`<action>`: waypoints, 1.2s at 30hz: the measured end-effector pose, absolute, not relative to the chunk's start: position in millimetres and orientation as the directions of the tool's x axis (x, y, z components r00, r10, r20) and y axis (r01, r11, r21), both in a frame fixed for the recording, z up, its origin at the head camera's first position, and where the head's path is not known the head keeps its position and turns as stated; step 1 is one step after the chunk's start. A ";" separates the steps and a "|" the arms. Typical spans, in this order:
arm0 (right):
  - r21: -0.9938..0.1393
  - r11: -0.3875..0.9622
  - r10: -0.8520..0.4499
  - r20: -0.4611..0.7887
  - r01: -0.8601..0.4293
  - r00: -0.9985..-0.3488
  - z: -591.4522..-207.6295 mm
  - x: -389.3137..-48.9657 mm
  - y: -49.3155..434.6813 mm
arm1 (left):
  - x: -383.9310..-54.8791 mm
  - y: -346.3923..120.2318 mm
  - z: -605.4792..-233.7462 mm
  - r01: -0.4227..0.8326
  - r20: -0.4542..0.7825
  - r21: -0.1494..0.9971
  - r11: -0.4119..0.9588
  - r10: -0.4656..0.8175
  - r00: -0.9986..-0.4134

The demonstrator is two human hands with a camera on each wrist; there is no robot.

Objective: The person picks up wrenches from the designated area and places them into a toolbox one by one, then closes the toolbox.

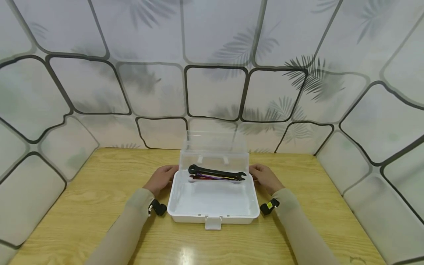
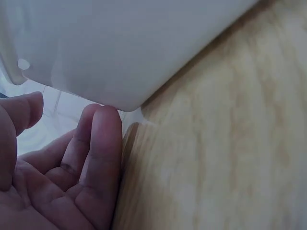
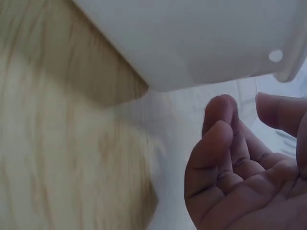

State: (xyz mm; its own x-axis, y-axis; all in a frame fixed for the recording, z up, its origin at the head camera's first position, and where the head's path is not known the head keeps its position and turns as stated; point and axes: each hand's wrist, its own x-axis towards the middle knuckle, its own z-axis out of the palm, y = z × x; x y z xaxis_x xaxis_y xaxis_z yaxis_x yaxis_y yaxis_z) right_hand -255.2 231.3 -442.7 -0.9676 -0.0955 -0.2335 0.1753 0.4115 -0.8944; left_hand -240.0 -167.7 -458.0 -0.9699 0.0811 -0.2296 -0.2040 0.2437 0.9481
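A white plastic box (image 1: 212,198) with its clear lid (image 1: 213,160) raised stands on the wooden table. Along its back side lies a black combination wrench (image 1: 216,172), over thinner purple, red and yellow pieces that it partly hides. My left hand (image 1: 162,178) is at the back left corner; in the left wrist view its extended fingertips (image 2: 106,120) touch the box's lower edge, thumb apart. At the back right corner is my right hand (image 1: 266,178), its fingers (image 3: 218,143) loosely bent close by the box wall, thumb apart. Whether they touch it I cannot tell.
A latch tab (image 1: 213,223) hangs at the box's front. The wooden table (image 1: 99,191) reaches back to a wall covering (image 1: 215,92) with dark outlines and leaf prints, which also closes in both sides. Each wrist wears a small black camera (image 1: 159,207).
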 end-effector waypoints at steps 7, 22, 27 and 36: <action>-0.920 0.352 -0.085 -0.213 0.171 -0.973 -443.3 -254.9 228.0 | -245.8 -167.6 -458.9 -0.217 -0.232 0.950 0.223 0.045 -0.972; -0.942 0.292 -0.070 -0.192 0.164 -0.979 -443.1 -248.5 226.3 | -245.5 -163.2 -452.7 -0.151 -0.155 0.970 0.192 0.001 -0.988; -0.947 0.294 -0.076 -0.159 0.130 -0.984 -442.0 -245.9 227.7 | -243.9 -162.8 -451.4 -0.147 -0.148 0.975 0.165 -0.005 -0.989; -0.953 0.302 -0.080 -0.009 -0.016 -0.997 -443.5 -245.5 231.2 | -246.3 -163.4 -451.6 -0.132 -0.133 0.989 0.067 0.003 -0.991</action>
State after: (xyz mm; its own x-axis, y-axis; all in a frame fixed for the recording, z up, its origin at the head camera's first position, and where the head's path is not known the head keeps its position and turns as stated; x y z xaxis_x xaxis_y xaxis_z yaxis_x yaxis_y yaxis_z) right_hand -245.5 231.2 -443.5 -0.9967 -0.0805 -0.0087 -0.0160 0.3015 -0.9533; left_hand -246.3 -163.4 -451.6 -0.9912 0.0033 -0.1325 -0.1320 0.0666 0.9890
